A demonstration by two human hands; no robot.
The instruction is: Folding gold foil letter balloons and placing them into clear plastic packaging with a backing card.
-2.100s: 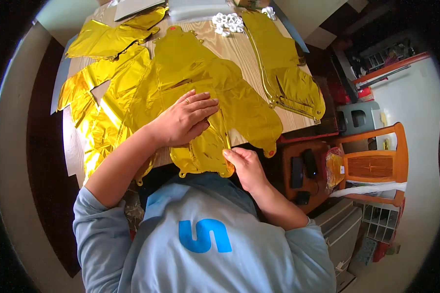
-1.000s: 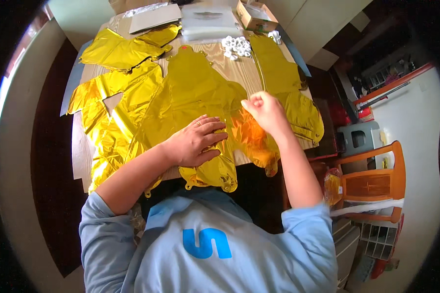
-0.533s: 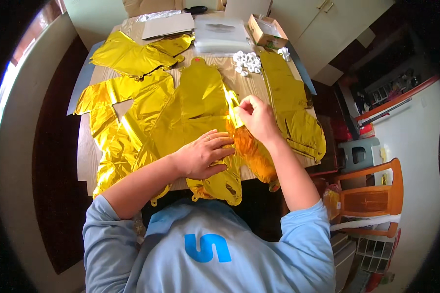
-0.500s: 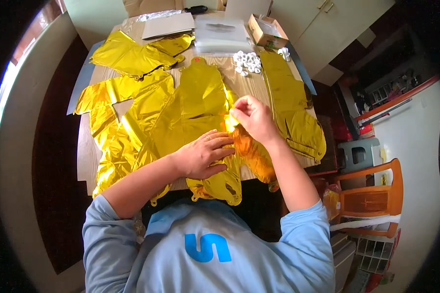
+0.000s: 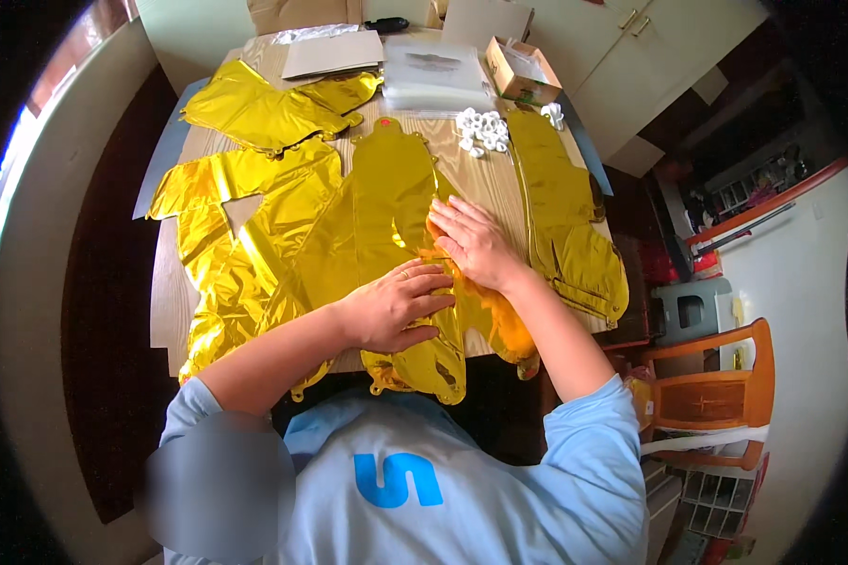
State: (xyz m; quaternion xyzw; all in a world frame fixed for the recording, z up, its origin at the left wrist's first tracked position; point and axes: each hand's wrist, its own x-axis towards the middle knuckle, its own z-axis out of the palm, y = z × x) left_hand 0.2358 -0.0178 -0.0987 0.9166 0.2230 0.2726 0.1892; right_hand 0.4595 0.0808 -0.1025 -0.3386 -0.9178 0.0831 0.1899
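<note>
A long flat gold foil balloon (image 5: 396,198) lies down the middle of the wooden table (image 5: 165,301), its lower end hanging over the near edge. My left hand (image 5: 396,303) rests palm down on its lower part, fingers apart. My right hand (image 5: 473,241) lies flat just right of it, pressing a folded part of the same balloon, whose orange-tinted flap (image 5: 504,325) hangs off the table edge by my right forearm.
More gold foil balloons (image 5: 245,226) cover the table's left side and one (image 5: 565,217) lies along the right edge. Small white pieces (image 5: 481,130), a clear plastic bag (image 5: 433,71), a cardboard sheet (image 5: 334,55) and an open small box (image 5: 518,71) sit at the far end. An orange chair (image 5: 716,395) stands to the right.
My right hand, which had lifted a fold of the balloon, has come down and now lies flat on it. My left hand stayed pressed on the balloon's lower part.
</note>
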